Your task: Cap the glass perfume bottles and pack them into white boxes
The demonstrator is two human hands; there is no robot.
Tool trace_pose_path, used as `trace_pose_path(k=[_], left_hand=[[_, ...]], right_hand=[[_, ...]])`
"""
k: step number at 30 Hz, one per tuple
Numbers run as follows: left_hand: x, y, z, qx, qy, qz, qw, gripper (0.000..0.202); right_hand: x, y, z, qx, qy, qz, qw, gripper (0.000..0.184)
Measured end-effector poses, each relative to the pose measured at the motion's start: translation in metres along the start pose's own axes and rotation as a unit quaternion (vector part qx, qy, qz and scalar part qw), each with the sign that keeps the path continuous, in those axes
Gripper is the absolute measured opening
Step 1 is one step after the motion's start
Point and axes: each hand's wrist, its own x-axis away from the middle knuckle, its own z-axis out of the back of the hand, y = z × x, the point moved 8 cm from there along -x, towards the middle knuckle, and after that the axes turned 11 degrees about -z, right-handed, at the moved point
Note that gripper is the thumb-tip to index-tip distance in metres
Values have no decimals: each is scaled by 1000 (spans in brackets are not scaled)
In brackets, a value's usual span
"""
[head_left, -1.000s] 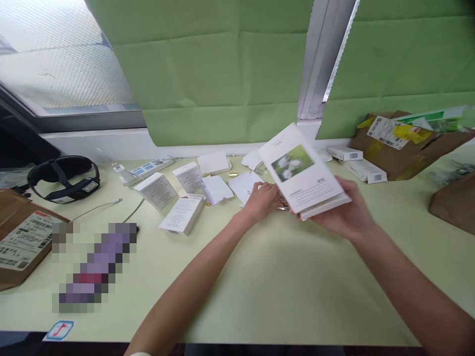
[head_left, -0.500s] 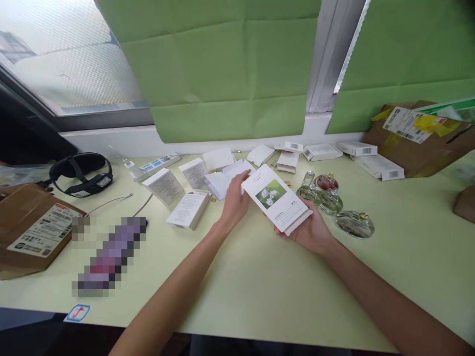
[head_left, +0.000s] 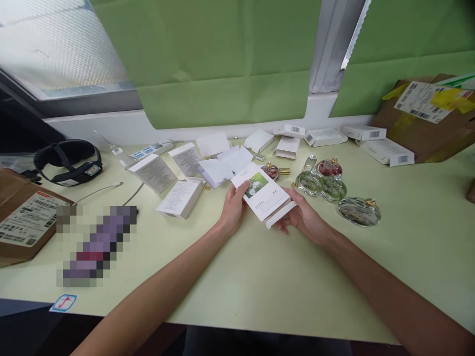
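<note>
Both my hands hold a flat white box (head_left: 264, 196) with a green flower picture on its face, just above the pale green table (head_left: 260, 277). My left hand (head_left: 233, 207) grips its left end, thumb on the printed face. My right hand (head_left: 302, 219) supports its right end from below, fingers curled under it. Several clear glass bottles (head_left: 322, 185) with gold caps lie just right of the box, one more (head_left: 272, 171) behind it.
Several white cartons (head_left: 178, 183) and folded white papers (head_left: 226, 165) lie scattered behind my left hand. More small boxes (head_left: 326, 137) line the window sill. Brown parcels sit at the far right (head_left: 426, 123) and far left (head_left: 22, 217). A black headset (head_left: 69, 160) lies at left.
The flower box came down from a raised position toward the table and nearer to me. My left hand moved from the papers onto the box's left end. The glass bottles came into sight.
</note>
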Motion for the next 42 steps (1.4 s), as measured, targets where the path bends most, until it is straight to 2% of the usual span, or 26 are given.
trace_pose_path(k=[2, 6, 8, 14, 23, 31, 42], left_hand=[[-1, 2, 3, 19, 3, 2, 1000, 41], [1, 3, 7, 14, -7, 9, 1000, 37], [2, 4, 8, 10, -13, 9, 1000, 37], [3, 3, 7, 11, -16, 21, 1000, 42], [6, 6, 6, 5, -24, 11, 1000, 37], [7, 6, 9, -13, -12, 3, 1000, 33], [8, 7, 12, -38, -2, -1, 999, 36]], right_hand=[[4, -4, 0, 33, -16, 27, 999, 58], [10, -6, -6, 106, -80, 51, 990, 68], [11, -7, -7, 127, -92, 60, 986, 66], [13, -10, 1, 179, -46, 84, 979, 49], [11, 1, 4, 207, -35, 46, 977, 33], [13, 0, -5, 206, -66, 34, 976, 36], [12, 4, -5, 215, -56, 9, 975, 38]])
